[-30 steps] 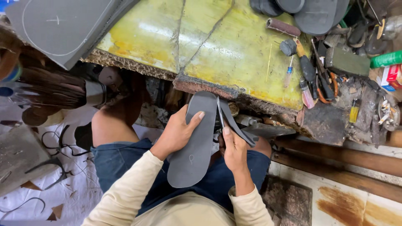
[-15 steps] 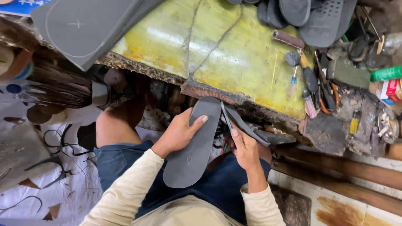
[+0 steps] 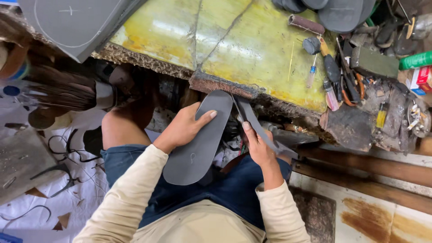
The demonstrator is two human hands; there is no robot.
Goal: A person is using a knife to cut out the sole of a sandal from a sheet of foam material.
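From the head view, a grey sole [image 3: 198, 139] is held over the lap, its long axis running from near the left knee up towards the yellow bench [image 3: 225, 45]. It is gripped by the left hand [image 3: 182, 128]; a thin strip [image 3: 256, 123] beside it is pinched by the right hand [image 3: 256, 146].

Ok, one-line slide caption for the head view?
Left hand steadies a grey sole while right hand holds its trimmed strip.
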